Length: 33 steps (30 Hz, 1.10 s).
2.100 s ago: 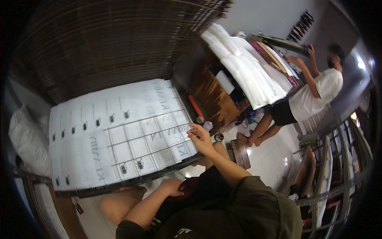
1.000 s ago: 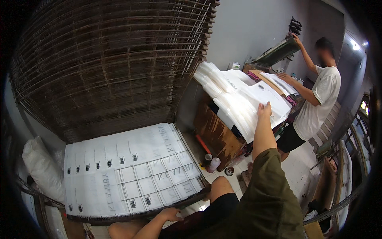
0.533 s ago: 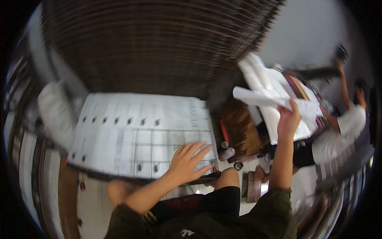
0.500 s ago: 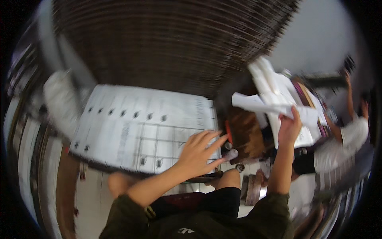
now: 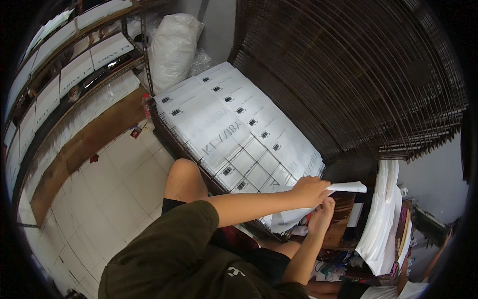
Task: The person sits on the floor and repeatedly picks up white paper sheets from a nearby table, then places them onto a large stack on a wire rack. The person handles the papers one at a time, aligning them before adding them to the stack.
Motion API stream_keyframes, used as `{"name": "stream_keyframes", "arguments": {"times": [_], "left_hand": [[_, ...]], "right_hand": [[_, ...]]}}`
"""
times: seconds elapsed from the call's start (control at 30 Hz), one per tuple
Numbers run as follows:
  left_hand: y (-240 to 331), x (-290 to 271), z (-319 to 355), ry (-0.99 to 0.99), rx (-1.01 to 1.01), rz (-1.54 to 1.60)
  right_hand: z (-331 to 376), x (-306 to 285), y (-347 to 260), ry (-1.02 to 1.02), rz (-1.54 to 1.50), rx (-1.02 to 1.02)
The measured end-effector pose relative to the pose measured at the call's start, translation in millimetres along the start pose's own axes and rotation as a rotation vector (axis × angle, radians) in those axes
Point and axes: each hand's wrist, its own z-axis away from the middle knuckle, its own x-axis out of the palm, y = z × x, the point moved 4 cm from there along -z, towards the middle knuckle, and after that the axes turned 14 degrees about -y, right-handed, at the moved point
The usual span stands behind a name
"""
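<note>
Both my hands are closed on one white printed sheet, whose folded end sticks out to the right. My left hand grips it from above with curled fingers. Just below, my right hand pinches it, with the fingertips partly hidden. The rest of the sheet hangs under my left forearm. Beneath and to the left, overlapping white printed sheets lie flat on a wire tray, whose grid shows bare near my left forearm.
Dark stacked wire trays stand raised behind. At right is a thick pile of white sheets by a brown wooden surface. Shelves with white boxes line the left, near a plastic-wrapped bundle. Another person's arm shows lower right.
My view has swung left. My left hand, earlier open over the tray, now grips the sheet that my right hand held alone. The sheet has come down beside the tray.
</note>
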Motion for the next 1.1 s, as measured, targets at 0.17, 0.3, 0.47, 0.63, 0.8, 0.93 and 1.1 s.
{"name": "stream_keyframes", "arguments": {"times": [0.17, 0.3, 0.47, 0.63, 0.8, 0.93, 1.1], "left_hand": [[-43, -19, 47, 0.193, -0.229, 0.328], [-50, -9, 135, 0.723, -0.110, 0.044], [-16, 81, 183, -0.287, 0.430, 0.203], [-69, 142, 195, -0.847, 0.384, 0.006], [-133, 160, 192, -1.033, 0.042, -0.144], [-130, 160, 182, -1.137, 0.020, -0.243], [-118, 155, 184, -1.167, 0.107, -0.146]], "right_hand": [[-10, 30, -15, -0.173, 0.124, -0.166], [-21, 97, -52, -0.457, 0.681, -0.132], [-26, 199, -70, -1.092, 1.221, -0.235], [-48, 257, -79, -1.206, 1.117, -0.255], [-91, 239, -75, -0.822, 0.592, -0.094], [-146, 167, 7, -0.550, 0.346, -0.118], [-145, 145, 165, -0.422, 0.220, 0.092]]}}
